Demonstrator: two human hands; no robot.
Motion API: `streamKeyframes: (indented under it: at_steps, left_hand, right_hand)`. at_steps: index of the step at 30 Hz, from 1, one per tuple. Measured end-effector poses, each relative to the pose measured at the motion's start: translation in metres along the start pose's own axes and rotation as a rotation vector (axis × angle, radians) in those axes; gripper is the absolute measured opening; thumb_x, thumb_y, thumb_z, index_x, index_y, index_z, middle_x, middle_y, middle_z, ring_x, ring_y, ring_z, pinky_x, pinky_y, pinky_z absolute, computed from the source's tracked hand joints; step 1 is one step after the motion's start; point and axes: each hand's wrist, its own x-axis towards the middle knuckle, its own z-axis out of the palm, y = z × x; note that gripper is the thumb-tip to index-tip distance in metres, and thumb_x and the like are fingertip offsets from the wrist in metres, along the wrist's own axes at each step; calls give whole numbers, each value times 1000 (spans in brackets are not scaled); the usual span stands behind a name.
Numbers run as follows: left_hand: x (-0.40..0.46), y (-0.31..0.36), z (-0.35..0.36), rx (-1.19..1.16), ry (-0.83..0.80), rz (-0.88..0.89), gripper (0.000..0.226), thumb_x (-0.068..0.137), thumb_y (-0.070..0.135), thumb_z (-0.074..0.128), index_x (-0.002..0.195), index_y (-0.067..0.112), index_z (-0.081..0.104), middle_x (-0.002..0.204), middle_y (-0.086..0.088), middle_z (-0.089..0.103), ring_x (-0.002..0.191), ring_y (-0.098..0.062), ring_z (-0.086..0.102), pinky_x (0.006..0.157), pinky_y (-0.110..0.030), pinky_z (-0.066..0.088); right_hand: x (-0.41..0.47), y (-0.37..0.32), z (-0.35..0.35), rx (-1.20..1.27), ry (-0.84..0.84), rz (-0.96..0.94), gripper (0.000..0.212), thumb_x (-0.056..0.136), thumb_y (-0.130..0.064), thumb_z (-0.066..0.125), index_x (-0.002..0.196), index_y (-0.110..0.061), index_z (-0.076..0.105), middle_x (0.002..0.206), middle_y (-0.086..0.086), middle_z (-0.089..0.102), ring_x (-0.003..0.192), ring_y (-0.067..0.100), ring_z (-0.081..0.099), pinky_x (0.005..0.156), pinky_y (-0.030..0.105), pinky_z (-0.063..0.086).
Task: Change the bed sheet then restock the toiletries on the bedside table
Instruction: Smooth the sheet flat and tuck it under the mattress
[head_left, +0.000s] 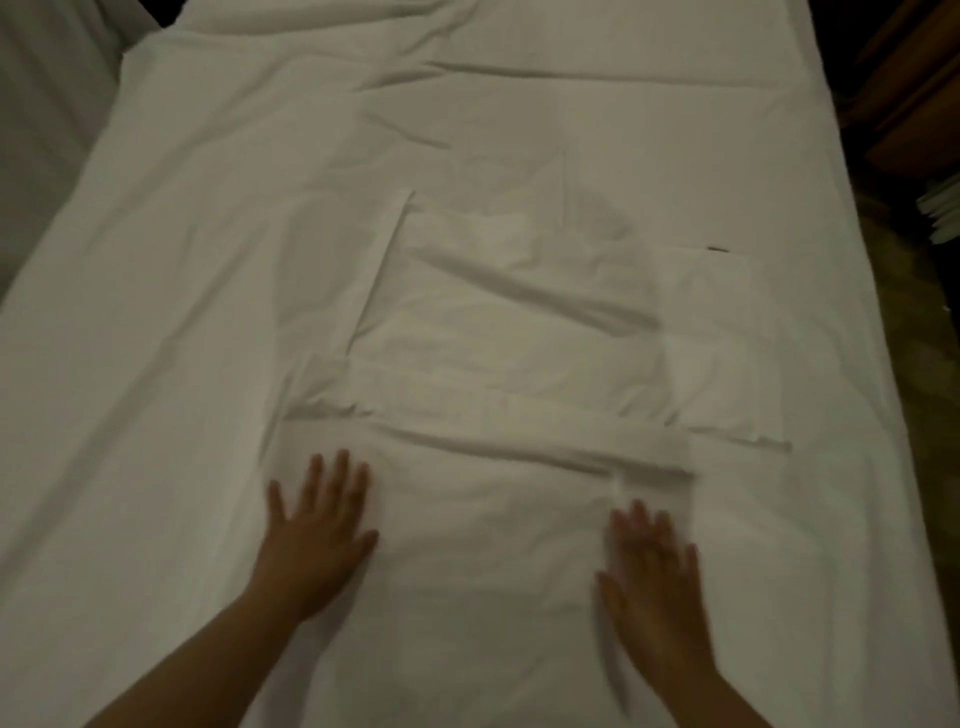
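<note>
Left hand (317, 535) and right hand (649, 571) flat, fingers straight, pressing white bed sheet (208, 312); grasping nothing.

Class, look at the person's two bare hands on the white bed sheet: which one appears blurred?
The right hand; its outline is smeared, while the left hand shows crisp, spread fingers flat on the white bed sheet.

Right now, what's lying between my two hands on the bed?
Only white sheet, slightly rumpled, lies between the left hand and right hand in the head view.
</note>
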Motion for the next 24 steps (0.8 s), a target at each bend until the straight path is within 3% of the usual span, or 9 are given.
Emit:
streamKeyframes:
  at_steps: [4, 6, 9, 13, 15, 18, 20, 22, 24]
  left_hand:
    - [-68, 51, 38, 7, 24, 265, 71, 83, 62, 32, 139, 19, 39, 155, -6, 23, 145, -27, 9, 92, -63, 32]
    - [-88, 42, 49, 22, 54, 269, 75, 86, 65, 28, 143, 18, 34, 152, -3, 30, 146, -25, 1, 94, -60, 29]
    - [-116, 9, 56, 62, 72, 316, 86, 85, 72, 21, 152, 19, 13, 159, -3, 11, 142, -28, 16, 92, -60, 36]
    - [-151, -23, 61, 81, -20, 339, 119, 46, 70, 62, 145, 12, 32, 145, -7, 40, 130, -33, 34, 76, -59, 49]
    - [-162, -32, 60, 111, -6, 337, 104, 43, 42, 79, 135, 10, 44, 137, -12, 50, 120, -36, 48, 73, -60, 49]
    - [-165, -40, 59, 190, 190, 366, 57, 70, 12, 42, 126, 2, 42, 121, -26, 60, 100, -44, 64, 71, -59, 52]
    - [-162, -44, 54, 177, 274, 366, 47, 71, 8, 34, 115, 0, 46, 106, -28, 66, 87, -45, 67, 68, -55, 53]
    - [-160, -45, 43, 176, 319, 363, 29, 66, 1, 56, 96, 3, 57, 86, -22, 69, 73, -38, 68, 65, -49, 54]
    - [-156, -49, 31, 160, 275, 385, 37, 42, -7, 82, 72, 8, 66, 66, -13, 66, 56, -29, 66, 62, -47, 55]
  right_hand:
    - [-63, -58, 23, -9, -57, -344, 68, 77, -47, 38, 141, -24, 29, 159, 1, 9, 136, 26, 23, 107, 41, 23]
    - [-100, -44, 32, -13, -101, -280, 61, 89, -51, 30, 145, -28, 23, 159, -6, -4, 143, 21, 14, 102, 45, 29]
    - [-149, -7, 27, -49, -215, -99, 61, 95, -57, 6, 145, -25, 21, 159, -9, -4, 146, 14, -6, 98, 46, 29]
    - [-195, 7, 16, -181, -281, -58, 77, 91, -64, 10, 145, -11, 23, 159, 3, 9, 134, 28, 27, 100, 43, 34]
    - [-204, 0, 14, -204, -218, -46, 85, 85, -59, 47, 146, -8, 18, 148, 10, 36, 125, 30, 37, 95, 49, 38]
    - [-200, -14, 10, -218, -312, 90, 112, 38, -26, 93, 132, -3, 38, 127, 18, 59, 111, 40, 57, 76, 57, 51]
    - [-194, -9, 4, -284, -298, 108, 107, 38, -20, 94, 132, -3, 45, 128, 21, 57, 105, 41, 62, 80, 60, 48]
    - [-190, 0, 0, -338, -243, 178, 85, 52, -10, 87, 130, -2, 54, 130, 22, 56, 104, 42, 62, 88, 61, 43]
    - [-188, 13, -4, -339, -24, 104, 35, 59, 4, 68, 94, 1, 71, 91, 22, 68, 70, 38, 66, 76, 60, 50]
